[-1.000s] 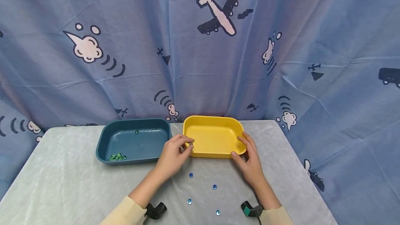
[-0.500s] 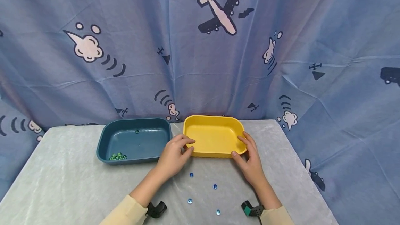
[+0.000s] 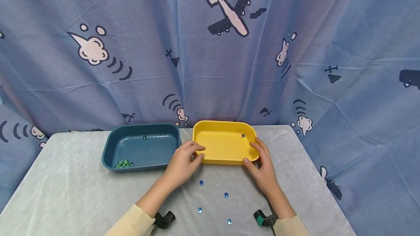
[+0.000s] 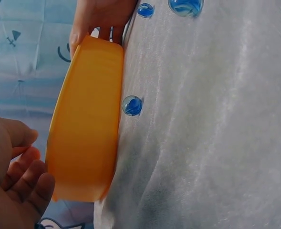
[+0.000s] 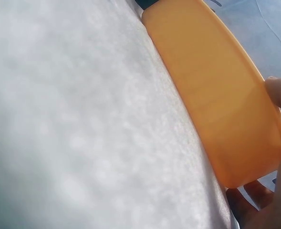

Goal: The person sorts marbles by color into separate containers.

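A yellow plastic bin (image 3: 226, 162) stands at the back of the table, with one small marble (image 3: 242, 136) inside near its back right corner. My right hand (image 3: 264, 172) holds the bin's front right corner; in the right wrist view its thumb (image 5: 279, 93) lies at the rim. At the left end, my left hand (image 3: 182, 161) hovers by the rim with loosely bent fingers, nothing between them. Several blue marbles lie on the cloth in front, one (image 3: 201, 183) nearest the bin and another (image 3: 226, 195) to its right.
To the left stands a dark teal bin (image 3: 141, 168), holding a cluster of green marbles (image 3: 124, 164) at its front left and a single one (image 3: 144, 137) at the back. A patterned blue curtain (image 3: 210, 65) hangs behind the pale table cloth (image 3: 75, 185).
My left fingers have let go of the marble they pinched a second ago, and a marble now shows inside the yellow bin at the right. Both hands stay almost where they were.
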Tool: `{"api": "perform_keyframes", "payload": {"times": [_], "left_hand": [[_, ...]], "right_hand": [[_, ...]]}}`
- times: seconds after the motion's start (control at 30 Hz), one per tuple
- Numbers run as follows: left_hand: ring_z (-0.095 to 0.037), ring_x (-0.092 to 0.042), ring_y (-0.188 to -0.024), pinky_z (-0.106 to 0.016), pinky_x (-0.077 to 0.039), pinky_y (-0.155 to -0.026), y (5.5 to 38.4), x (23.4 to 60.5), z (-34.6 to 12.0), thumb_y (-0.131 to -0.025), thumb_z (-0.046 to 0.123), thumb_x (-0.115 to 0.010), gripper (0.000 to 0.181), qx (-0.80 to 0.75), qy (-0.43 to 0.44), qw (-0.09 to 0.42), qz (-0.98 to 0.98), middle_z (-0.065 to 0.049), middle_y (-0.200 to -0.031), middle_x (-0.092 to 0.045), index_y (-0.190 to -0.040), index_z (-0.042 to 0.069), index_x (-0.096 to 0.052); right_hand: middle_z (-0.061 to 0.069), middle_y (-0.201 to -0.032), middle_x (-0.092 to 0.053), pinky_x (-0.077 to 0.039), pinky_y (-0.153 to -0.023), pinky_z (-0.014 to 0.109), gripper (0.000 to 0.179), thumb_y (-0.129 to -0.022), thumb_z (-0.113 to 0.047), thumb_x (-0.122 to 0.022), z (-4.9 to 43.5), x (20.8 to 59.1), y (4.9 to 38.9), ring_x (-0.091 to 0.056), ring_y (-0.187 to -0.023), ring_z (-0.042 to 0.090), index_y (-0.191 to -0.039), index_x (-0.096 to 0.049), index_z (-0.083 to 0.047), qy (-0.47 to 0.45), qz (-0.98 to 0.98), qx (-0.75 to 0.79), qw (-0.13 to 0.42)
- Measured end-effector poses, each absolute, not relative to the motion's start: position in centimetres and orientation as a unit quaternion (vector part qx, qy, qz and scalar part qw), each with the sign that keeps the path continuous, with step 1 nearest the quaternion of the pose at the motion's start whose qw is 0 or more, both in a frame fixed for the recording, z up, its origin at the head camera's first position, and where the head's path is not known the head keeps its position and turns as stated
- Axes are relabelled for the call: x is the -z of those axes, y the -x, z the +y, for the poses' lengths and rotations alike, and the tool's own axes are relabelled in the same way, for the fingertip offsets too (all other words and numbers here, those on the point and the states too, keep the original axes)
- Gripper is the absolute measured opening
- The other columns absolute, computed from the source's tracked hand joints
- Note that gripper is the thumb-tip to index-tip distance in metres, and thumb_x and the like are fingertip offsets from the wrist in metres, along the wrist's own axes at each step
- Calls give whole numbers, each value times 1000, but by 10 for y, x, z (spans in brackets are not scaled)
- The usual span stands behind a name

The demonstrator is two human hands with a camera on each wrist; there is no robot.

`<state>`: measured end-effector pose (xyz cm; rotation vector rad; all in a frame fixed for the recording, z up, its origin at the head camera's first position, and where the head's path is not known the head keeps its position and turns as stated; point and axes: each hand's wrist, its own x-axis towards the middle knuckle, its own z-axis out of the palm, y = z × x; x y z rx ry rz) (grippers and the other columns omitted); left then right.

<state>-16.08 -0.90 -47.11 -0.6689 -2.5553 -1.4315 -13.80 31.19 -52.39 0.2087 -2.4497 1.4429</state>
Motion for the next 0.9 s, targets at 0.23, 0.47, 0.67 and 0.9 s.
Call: {"api": "perform_keyframes", "payload": {"times": [0.23,0.47,0.67,0.9], "left_hand": [[-15,-63,-89,-27,-60,-76,160,470,-10,-101,11,-80,21,478,226,65,-846,-4,-110,-72,-121,5,-81],[-15,-64,-87,-26,-59,-73,156,471,-11,-101,10,-81,19,484,235,71,-840,0,-107,-71,-119,5,-81],[-12,-62,-83,-25,-55,-68,146,478,-13,-100,9,-81,15,505,239,67,-826,9,-103,-69,-115,9,-83],[-16,-62,-80,-25,-55,-66,129,488,-20,-100,9,-82,13,515,239,46,-822,9,-100,-70,-113,10,-84]], "right_hand": [[7,-178,-27,-28,-122,12,58,-102,-16,-78,312,524,139,-28,-162,37,-154,-55,-2,-76,-848,-504,145],[8,-178,-27,-30,-123,16,59,-103,-17,-78,312,524,138,-30,-161,36,-155,-55,-2,-73,-850,-501,145],[8,-177,-27,-27,-123,12,59,-102,-15,-78,312,525,138,-30,-161,36,-154,-55,-2,-76,-852,-497,149],[10,-177,-28,-27,-122,11,58,-102,-13,-77,312,527,139,-30,-160,39,-154,-55,-1,-80,-850,-497,155]]}}
